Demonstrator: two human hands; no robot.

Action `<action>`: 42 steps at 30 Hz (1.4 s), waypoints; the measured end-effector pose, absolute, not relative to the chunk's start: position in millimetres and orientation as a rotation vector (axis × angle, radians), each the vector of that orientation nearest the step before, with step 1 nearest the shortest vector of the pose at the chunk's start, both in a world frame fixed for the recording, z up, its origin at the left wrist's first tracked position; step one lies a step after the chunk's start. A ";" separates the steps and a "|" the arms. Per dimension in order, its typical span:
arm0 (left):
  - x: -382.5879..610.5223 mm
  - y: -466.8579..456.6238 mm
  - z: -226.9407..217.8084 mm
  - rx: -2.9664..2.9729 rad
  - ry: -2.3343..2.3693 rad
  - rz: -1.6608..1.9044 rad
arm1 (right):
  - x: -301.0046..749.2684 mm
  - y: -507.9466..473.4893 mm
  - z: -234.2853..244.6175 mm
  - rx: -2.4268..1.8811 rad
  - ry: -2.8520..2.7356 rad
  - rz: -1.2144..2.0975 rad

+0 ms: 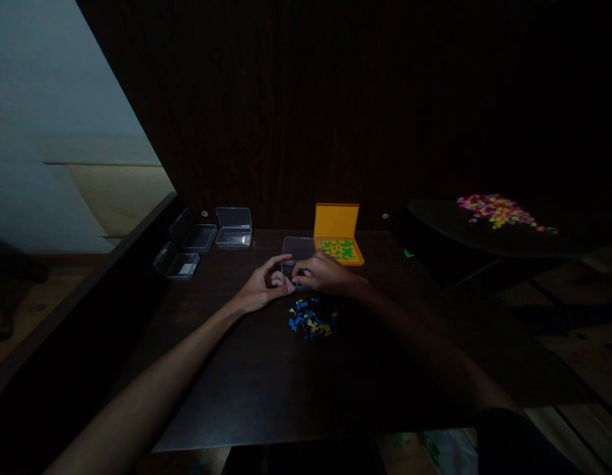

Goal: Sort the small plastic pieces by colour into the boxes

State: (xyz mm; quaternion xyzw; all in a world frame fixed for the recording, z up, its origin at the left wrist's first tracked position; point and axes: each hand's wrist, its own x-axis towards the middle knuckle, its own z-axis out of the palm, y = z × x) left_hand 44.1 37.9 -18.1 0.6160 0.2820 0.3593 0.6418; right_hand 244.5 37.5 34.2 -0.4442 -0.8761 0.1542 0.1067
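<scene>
In the middle of the dark table, a clear plastic box [299, 247] stands with its lid tilted back. My left hand [259, 285] grips its left side, the thumb along the front edge and the fingers curved behind. Over the box's tray, my right hand [322, 272] points its bent fingers down inside, pressed together. Whatever those fingertips hold, if anything, is hidden. Just in front of the box lies a loose pile of small blue and yellow bricks [310, 320]. An open orange box [337, 220] sits behind my right hand, with small green pieces [341, 249] in its base.
Three more open clear cases stand at the back left: one by the back panel [234, 236], one beside it [203, 237], and one nearer [182, 265] holding a white piece. A heap of pink and yellow bits [496, 211] lies on a dark surface at right.
</scene>
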 end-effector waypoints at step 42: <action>45.7 39.3 -18.7 1.362 0.674 0.916 | 248.9 20.4 52.7 -1.115 -2.949 0.563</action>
